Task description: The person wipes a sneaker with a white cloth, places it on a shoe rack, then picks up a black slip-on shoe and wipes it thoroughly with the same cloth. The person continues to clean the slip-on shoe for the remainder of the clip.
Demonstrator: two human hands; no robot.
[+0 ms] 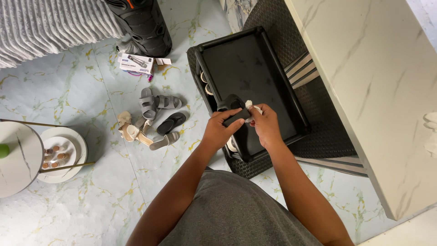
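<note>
Grip: left hand (218, 130) closed around a black shoe (233, 109), fingers wrapped over its near end; right hand (266, 125) pinching a small white cloth (253, 107) against the shoe's right side.
Shoe position: held above the black shoe rack (273, 86), over its near left part.
Rack: flat dark top with nothing set on it; pale shoe tips show on a lower shelf along the left edge, count cannot be told.
Under rack: dark woven mat (332, 136) with pale stripes, reaching right to a white marble-look counter (378, 82).
Floor, left of rack: loose footwear (152, 116) in a cluster, about six pieces, two grey strapped sandals, one black flip-flop, one grey slide, two beige heeled sandals.
Far floor: one small white box (135, 63), one tall black speaker (143, 23) behind it.
Near left: round white side table (18, 157); its lower shelf (73, 141) holds several small brown-capped bottles (52, 157).
Far left: grey ribbed blanket (50, 23).
</note>
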